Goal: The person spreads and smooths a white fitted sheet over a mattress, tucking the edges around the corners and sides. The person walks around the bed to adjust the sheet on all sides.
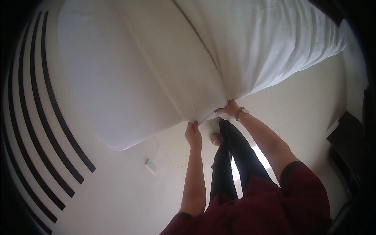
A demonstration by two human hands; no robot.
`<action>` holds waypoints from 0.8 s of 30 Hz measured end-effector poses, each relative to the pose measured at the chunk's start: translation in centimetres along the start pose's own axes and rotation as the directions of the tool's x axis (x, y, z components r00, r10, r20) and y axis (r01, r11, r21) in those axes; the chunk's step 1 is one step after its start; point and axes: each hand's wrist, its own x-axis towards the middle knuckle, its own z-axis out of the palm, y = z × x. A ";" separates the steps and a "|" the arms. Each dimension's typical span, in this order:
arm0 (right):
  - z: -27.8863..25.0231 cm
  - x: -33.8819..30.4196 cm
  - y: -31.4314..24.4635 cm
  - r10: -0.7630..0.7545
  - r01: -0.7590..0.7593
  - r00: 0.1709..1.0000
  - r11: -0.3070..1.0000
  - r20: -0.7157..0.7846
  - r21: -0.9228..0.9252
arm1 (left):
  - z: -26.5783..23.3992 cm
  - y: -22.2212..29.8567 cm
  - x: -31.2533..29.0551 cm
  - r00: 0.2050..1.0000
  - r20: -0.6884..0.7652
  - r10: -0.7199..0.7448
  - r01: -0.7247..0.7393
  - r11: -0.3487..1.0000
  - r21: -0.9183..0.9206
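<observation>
A white bed sheet (156, 74) covers a mattress, its edge running along the near side of the bed. My left hand (193, 134) is closed on the sheet's edge, thumb up against the cloth. A little to the right, my right hand (230, 109) grips the same edge, with a fold of cloth between the two hands. A watch (243, 112) is on my right wrist. Right of a dark seam line, more white bedding (262, 43) hangs in loose wrinkles down the bed's side.
Dark parallel strips (58, 105) run along the white wall at left. A wall socket (150, 166) sits low near the bed's corner. Pale floor tiles (297, 94) lie beside the bed. Dark furniture (347, 135) stands at the right edge. My legs (239, 152) are close to the bed.
</observation>
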 end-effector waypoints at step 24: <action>3.6 -9.0 -12.9 0.339 0.097 0.940 -0.179 -0.031 0.979 | 1.3 14.6 8.5 0.431 0.626 0.650 -0.874 0.128 0.469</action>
